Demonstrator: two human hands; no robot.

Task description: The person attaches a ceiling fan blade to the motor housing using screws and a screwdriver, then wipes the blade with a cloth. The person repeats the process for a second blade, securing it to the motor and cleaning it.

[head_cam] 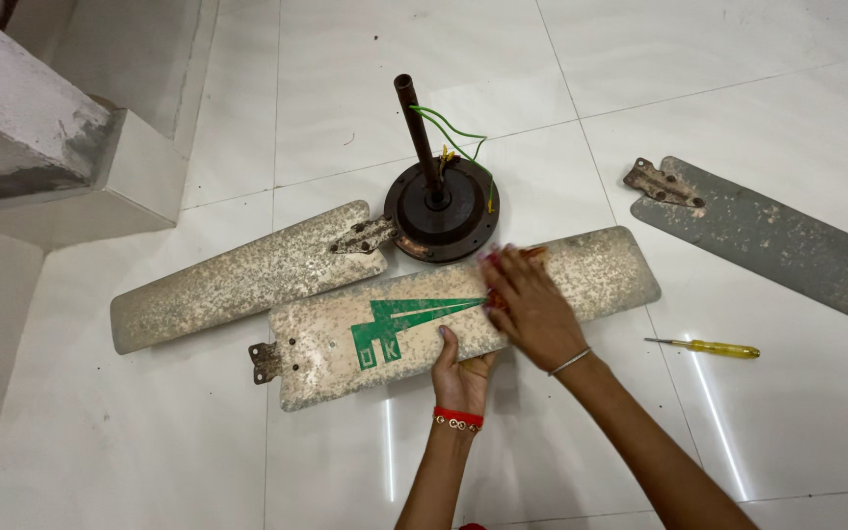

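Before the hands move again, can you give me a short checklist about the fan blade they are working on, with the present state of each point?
1. Left hand holds the near edge of the fan blade: ok.
2. Right hand rests on the blade's top face: ok.
3. What the right hand presses, something reddish: cannot tell.
4. Blade lies flat on the floor: ok.
5. Yellow screwdriver lies apart from both hands: ok.
6. Blade is free of the motor hub: ok.

Bright, even overhead light streaked glare across the glossy white tiled floor (640, 79), shadows stayed soft, and only the right hand (527, 304) was motion-blurred.
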